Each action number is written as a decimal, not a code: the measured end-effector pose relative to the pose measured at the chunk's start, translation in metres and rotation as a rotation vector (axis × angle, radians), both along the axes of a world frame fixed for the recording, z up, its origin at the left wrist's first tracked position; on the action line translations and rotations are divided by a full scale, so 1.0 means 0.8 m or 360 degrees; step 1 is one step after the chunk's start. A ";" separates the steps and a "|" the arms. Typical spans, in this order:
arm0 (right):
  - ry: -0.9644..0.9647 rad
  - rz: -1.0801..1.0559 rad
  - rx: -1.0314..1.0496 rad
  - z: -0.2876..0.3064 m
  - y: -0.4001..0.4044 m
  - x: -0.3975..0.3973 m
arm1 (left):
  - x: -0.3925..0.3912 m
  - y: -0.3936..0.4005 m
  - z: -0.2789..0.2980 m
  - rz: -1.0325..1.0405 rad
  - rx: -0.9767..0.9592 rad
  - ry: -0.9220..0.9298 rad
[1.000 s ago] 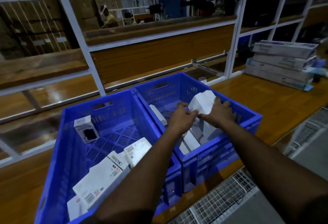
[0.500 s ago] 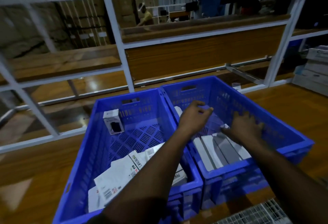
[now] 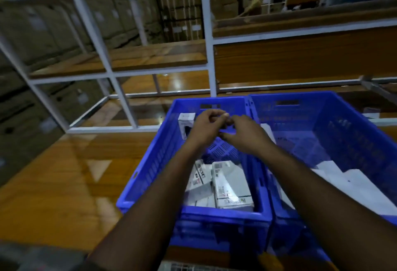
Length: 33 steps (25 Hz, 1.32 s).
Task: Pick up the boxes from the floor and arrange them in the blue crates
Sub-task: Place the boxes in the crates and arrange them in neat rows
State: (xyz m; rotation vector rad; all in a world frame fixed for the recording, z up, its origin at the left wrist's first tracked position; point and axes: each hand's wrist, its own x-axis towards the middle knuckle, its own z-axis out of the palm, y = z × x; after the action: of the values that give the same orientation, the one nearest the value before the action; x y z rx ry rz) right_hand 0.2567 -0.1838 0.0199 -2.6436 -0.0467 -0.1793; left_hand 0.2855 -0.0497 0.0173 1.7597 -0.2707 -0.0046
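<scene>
Two blue perforated plastic crates (image 3: 150, 163) stand side by side on a wooden bench. White printed cardboard boxes (image 3: 232, 187) lie in the left crate's near end; judged light, rigid, smooth-faced, best gripped across the long edges. Left hand (image 3: 206, 126) and right hand (image 3: 242, 135) hover together above them, fingers curled; whether they hold anything cannot be told.
</scene>
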 end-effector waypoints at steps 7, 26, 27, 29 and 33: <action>0.0661 0.1034 -0.0163 0.011 0.079 -0.001 | -0.013 0.123 -0.013 0.0537 -0.0086 0.0195; 0.0153 0.0312 0.1391 0.009 0.072 0.088 | 0.086 0.156 -0.020 -0.0652 0.0287 0.0539; 0.0074 0.0279 0.1418 0.001 0.075 0.089 | 0.093 0.147 -0.024 -0.0632 0.0260 0.0526; -0.0031 0.0217 0.1485 -0.012 0.079 0.089 | 0.104 0.132 -0.032 -0.0583 0.0206 0.0475; -0.0123 0.0116 0.1408 -0.025 0.074 0.088 | 0.123 0.110 -0.058 -0.0647 0.0143 0.0422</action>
State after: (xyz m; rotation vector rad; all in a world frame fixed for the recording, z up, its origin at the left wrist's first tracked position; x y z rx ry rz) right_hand 0.3269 -0.1248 0.0000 -1.7506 -0.0696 -0.2151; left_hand 0.3842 0.0384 -0.0288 1.7422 -0.4343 -0.5458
